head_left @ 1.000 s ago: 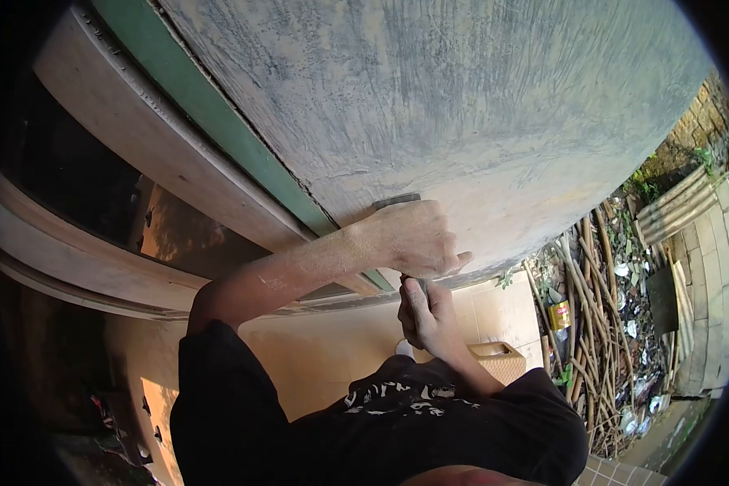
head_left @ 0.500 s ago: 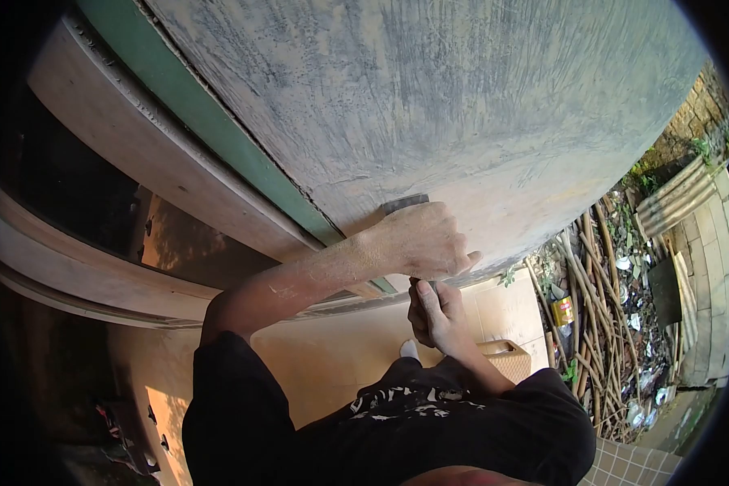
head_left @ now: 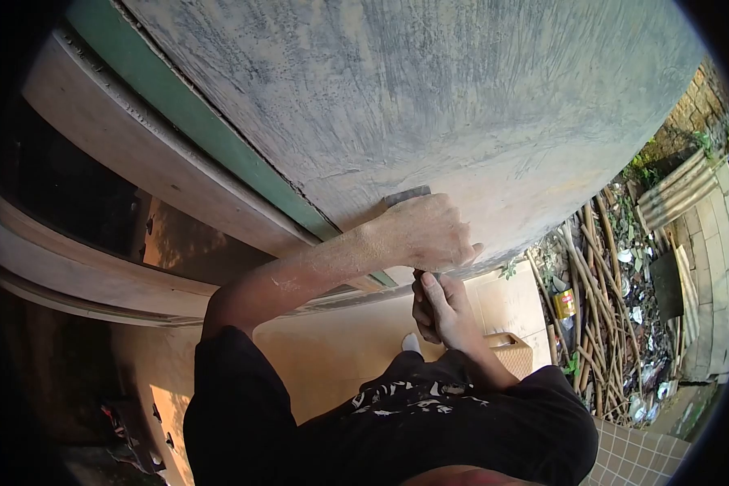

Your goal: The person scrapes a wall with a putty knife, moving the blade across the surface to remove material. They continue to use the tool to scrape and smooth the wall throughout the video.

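the left grip [head_left: 429,233] is closed in a fist, back of the hand up, on a flat grey tool [head_left: 407,195] at the wall [head_left: 445,105]. the tool's squared end pokes out past the knuckle side, on the side away from the person's body, and the hand covers the part next to it. the left fingertips are hidden beneath the hand, so how they sit on the tool cannot be told.

the right grip [head_left: 445,312] is just below the left one, nearer the body, its fingers curled in and its thumb laid along the top. it is wrapped round a dark handle [head_left: 419,276], of which only a small bit shows at the upper end, between the two hands. whether this handle joins the flat tool is hidden by the left hand.

pale dust coats the left forearm [head_left: 324,271]. a green strip [head_left: 194,121] borders the wall on the left. a tan woven container [head_left: 512,357] sits on the floor [head_left: 324,356], near the right forearm [head_left: 492,368].
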Available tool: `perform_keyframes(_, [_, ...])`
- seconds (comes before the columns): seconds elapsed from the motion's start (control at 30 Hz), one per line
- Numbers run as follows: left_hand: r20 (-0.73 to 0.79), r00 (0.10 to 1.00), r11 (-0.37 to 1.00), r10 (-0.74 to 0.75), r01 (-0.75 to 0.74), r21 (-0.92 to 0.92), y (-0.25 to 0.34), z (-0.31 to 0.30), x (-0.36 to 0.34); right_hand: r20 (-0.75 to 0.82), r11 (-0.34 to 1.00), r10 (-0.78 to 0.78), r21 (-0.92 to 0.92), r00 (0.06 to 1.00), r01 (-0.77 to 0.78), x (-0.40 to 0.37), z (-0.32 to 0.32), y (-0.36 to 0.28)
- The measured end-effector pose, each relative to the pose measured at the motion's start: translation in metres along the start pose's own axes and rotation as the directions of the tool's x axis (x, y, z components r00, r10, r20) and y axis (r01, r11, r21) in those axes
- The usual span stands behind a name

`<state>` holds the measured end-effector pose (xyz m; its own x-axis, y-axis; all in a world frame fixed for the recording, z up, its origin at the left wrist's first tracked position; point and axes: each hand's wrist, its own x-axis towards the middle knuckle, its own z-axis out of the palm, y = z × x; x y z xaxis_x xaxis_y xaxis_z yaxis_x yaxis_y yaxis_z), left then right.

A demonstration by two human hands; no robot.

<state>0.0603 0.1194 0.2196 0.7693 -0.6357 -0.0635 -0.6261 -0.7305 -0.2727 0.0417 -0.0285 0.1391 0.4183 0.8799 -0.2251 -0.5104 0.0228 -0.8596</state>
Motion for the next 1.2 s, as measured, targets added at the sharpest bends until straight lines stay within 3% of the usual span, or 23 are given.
perform_keyframes(0.4, [-0.061,0.995,0.996,0.076,-0.078,-0.039,-0.006,-0.007,-0.002,-0.029,0.997,0.039,0.061,0.999,-0.037,-0.005,0.012,-0.008])
perform_keyframes(0.7, [0.053,0.999,1.0,0.01,-0.009,-0.027,-0.009,-0.023,-0.005,-0.028,0.995,-0.064,-0.073,0.998,0.062,0.008,0.011,-0.01])
perform_keyframes(0.8, [-0.039,0.999,0.999,-0.033,0.033,0.018,-0.014,-0.033,-0.012,-0.005,0.987,-0.116,-0.109,0.993,0.115,0.017,0.016,-0.015])
perform_keyframes(0.87, [0.048,0.998,0.998,-0.051,0.049,0.037,-0.014,-0.034,-0.01,-0.005,0.99,-0.112,-0.083,0.994,0.111,0.022,0.012,-0.01])
perform_keyframes(1.2, [-0.004,1.0,0.999,0.005,-0.006,-0.048,0.0,0.01,-0.002,-0.081,0.993,-0.071,-0.102,0.994,0.062,0.007,0.001,0.011])
